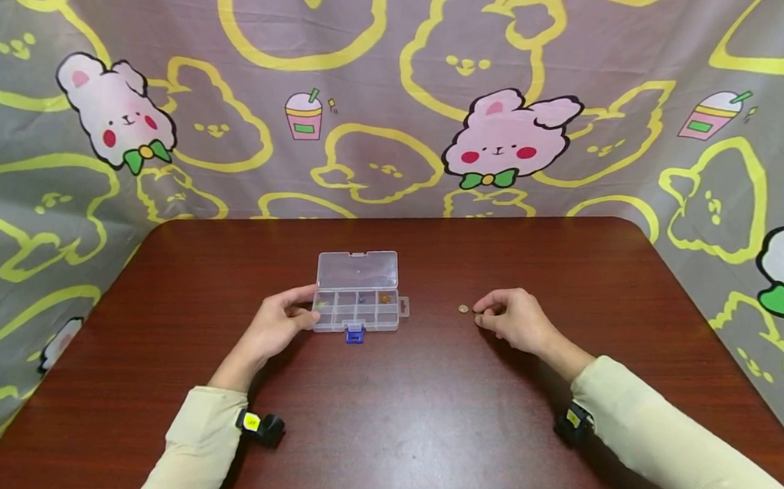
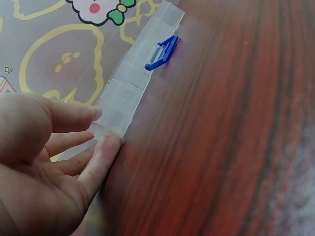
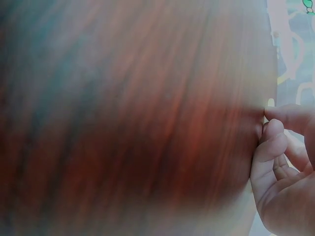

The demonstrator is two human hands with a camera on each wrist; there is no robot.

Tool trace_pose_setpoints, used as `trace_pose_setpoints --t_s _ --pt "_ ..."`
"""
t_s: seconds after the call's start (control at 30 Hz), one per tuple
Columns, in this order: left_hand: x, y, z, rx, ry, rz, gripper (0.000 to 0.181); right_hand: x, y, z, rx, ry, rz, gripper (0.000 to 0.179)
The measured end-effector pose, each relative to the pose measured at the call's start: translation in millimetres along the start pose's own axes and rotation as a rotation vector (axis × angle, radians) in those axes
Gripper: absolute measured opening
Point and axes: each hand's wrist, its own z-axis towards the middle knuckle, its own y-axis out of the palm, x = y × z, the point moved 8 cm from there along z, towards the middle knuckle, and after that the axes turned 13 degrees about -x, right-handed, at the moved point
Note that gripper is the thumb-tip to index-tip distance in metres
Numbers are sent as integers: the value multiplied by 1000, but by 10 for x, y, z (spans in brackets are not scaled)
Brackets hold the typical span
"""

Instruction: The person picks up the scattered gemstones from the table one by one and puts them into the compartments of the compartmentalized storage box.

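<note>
A clear plastic compartment box (image 1: 326, 319) stands with its lid (image 1: 358, 270) raised and its blue latch (image 1: 354, 334) hanging at the front. My left hand (image 1: 273, 329) grips the box's left end, thumb at the near corner and fingers behind it; the left wrist view shows fingertips on the end wall. Small pieces lie inside, among them an orange one (image 1: 385, 298) at the back right. To the right of the box, my right hand (image 1: 516, 320) is low over the table, thumb and forefinger pinching a tiny piece mostly hidden by the fingertips. Just left of them lies a small round, pale gold piece (image 1: 463, 309).
The dark reddish-brown wooden table (image 1: 378, 420) extends around both hands. A patterned cloth (image 1: 392, 68) with rabbits and yellow outlines hangs along its back and sides. A hanging tab (image 1: 405, 307) juts from the box's right end.
</note>
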Motion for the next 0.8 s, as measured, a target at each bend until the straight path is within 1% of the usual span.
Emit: trace_pose_setpoints --t_s 0.3,0.47,0.8 --pt "9 8 10 -4 9 -2 51 -19 -17 2 2 -10 -24 8" --pt "-3 4 8 2 -4 -9 51 -22 -6 6 -10 -10 -28 6" --pt "0 0 -3 13 -15 18 50 19 11 8 -17 14 -32 5"
